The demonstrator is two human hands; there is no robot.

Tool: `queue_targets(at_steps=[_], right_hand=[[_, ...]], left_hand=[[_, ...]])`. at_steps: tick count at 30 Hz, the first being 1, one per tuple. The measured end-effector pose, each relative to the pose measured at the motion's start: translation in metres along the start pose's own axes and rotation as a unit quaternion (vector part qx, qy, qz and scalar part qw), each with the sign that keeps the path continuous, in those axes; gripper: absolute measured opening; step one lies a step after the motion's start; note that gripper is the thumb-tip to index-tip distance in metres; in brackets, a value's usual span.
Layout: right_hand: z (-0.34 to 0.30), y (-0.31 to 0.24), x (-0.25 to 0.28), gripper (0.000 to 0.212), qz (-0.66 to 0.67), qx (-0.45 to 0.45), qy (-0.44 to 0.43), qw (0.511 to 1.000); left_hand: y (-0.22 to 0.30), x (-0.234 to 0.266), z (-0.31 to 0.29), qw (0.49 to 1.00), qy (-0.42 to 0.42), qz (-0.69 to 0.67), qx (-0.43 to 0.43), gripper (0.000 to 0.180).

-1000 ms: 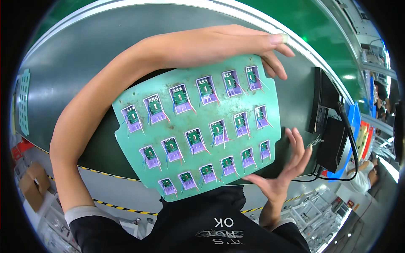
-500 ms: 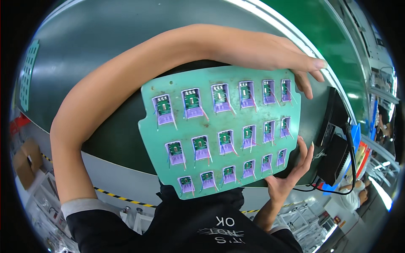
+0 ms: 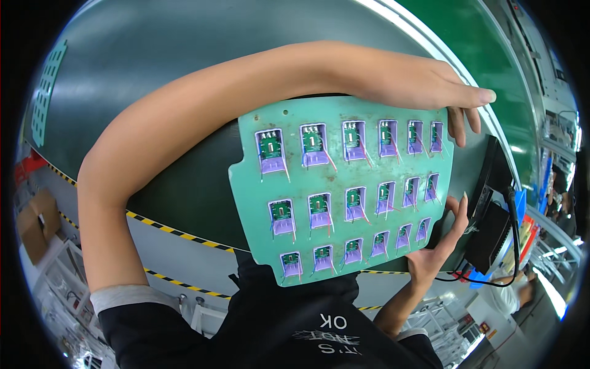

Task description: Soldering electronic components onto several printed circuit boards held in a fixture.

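A green tray point(image 3: 335, 178) spans the middle of the view, its near edge against the front of my black shirt. Rows of cut-outs hold purple housings point(image 3: 271, 163), each with a small green circuit board point(image 3: 313, 140) and thin red, white and blue wires. My left arm arches along the tray's far side, and my left hand point(image 3: 439, 89) grips the far right corner, thumb pointing outward, fingers bent down past the edge. My right hand point(image 3: 433, 252) holds the near right edge, some fingers partly hidden behind the tray.
Beneath lies a dark green table point(image 3: 184, 203) with a metal rim point(image 3: 424, 31). Another green perforated panel point(image 3: 48, 95) rests at the far left. Black boxes point(image 3: 487, 243) with cables stand at the right. A cardboard box point(image 3: 40, 224) and yellow-black floor tape point(image 3: 181, 234) are at lower left.
The tray and both hands have shifted to the right in the view. My hold on it looks the same. More of the yellow-black tape shows at lower left.
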State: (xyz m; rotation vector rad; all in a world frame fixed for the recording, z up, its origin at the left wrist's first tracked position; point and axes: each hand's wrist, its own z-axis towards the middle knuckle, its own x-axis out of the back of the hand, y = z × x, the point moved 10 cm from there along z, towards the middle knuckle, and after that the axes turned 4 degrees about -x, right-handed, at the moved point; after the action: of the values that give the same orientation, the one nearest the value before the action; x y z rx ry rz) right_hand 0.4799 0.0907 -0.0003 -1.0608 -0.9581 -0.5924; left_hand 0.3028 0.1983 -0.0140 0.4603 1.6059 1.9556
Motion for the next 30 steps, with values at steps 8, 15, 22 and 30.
queue_targets(at_steps=[8, 15, 22, 30], right_hand=[[0.004, 0.002, -0.003, 0.119, -0.012, -0.006, -0.016, 1.000], [0.007, -0.005, -0.008, 0.077, -0.006, 0.027, -0.038, 0.999], [0.008, -0.009, -0.010, 0.065, -0.032, 0.053, -0.059, 0.996], [0.011, -0.012, -0.008, 0.063, -0.046, 0.077, -0.059, 0.994]], left_hand=[[-0.004, -0.002, -0.001, 1.000, 0.002, -0.006, 0.028, 0.072], [-0.005, 0.002, 0.000, 1.000, 0.021, 0.002, 0.004, 0.064], [-0.002, 0.003, 0.001, 0.999, 0.014, 0.033, -0.009, 0.056], [0.000, 0.010, 0.000, 0.997, 0.057, 0.047, 0.005, 0.057]])
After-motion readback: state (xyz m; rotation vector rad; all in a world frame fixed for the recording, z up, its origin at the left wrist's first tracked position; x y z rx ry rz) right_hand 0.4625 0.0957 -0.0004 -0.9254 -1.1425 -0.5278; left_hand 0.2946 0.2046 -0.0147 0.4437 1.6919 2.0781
